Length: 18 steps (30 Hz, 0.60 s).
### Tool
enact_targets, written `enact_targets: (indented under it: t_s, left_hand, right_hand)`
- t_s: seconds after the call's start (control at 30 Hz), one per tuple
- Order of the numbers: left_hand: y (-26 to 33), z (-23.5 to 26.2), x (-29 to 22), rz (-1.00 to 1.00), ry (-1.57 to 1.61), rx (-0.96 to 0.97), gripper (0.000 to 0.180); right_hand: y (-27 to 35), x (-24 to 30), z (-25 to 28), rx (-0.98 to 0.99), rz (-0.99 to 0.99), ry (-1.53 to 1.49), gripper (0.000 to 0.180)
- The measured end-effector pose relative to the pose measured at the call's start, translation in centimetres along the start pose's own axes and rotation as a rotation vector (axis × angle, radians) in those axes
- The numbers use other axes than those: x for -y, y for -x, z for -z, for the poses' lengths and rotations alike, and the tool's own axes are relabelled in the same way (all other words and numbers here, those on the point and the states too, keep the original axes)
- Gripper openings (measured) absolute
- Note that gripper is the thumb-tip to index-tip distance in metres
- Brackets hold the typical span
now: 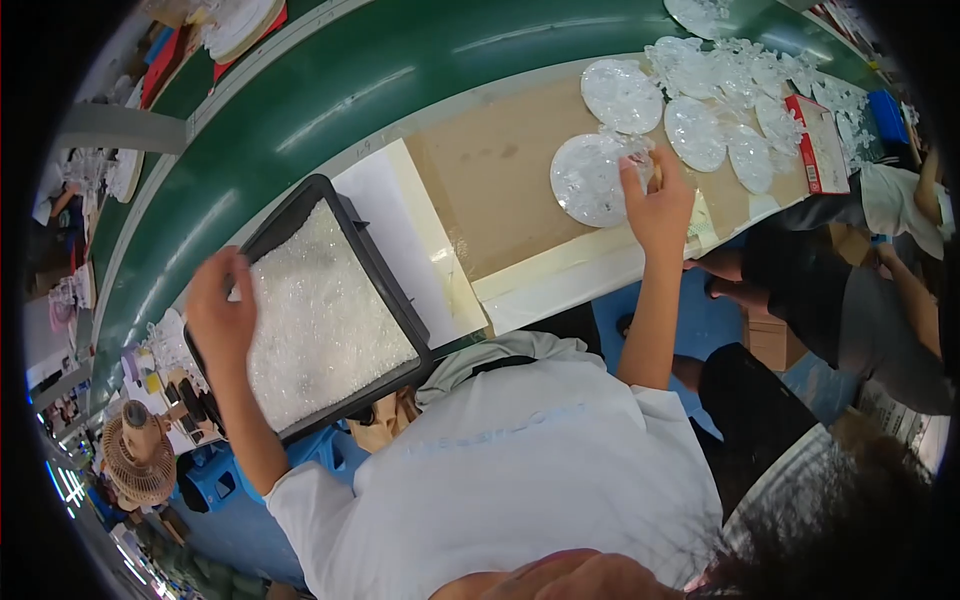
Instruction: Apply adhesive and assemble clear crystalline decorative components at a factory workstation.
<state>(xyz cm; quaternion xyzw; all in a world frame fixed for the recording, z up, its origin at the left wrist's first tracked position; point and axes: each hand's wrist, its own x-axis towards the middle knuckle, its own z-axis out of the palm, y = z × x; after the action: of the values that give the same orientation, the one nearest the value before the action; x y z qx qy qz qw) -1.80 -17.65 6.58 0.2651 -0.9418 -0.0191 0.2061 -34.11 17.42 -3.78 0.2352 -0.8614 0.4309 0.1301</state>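
My right hand is closed in a pinch, thumb and forefinger on a small clear plastic piece. It is at the right edge of a round clear disc-shaped cluster lying on the brown board. My left hand hovers at the left side of a black tray. Its fingers are curled together, slightly blurred, and whatever they hold is too small to name. Tiny clear glittering pieces fill the tray.
More round clear clusters and loose clear pieces lie at the far right, by a red-and-white box. A green conveyor belt runs behind the board. A fan stands at left; other people sit at right.
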Motion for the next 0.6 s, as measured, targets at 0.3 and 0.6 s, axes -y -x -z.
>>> enact_targets:
  t_s: [0.3, 0.6]
  left_hand:
    - [1.8, 0.9, -10.4, 0.170, 0.983, 0.505, 0.048]
    - [1.3, -5.8, -11.7, 0.767, 2.659, 0.655, 0.102]
  right_hand:
    - [-1.5, 7.1, -1.0, 0.186, -0.013, -0.343, 0.019]
    - [-2.9, 18.4, -7.1, 0.761, 0.129, -0.895, 0.027]
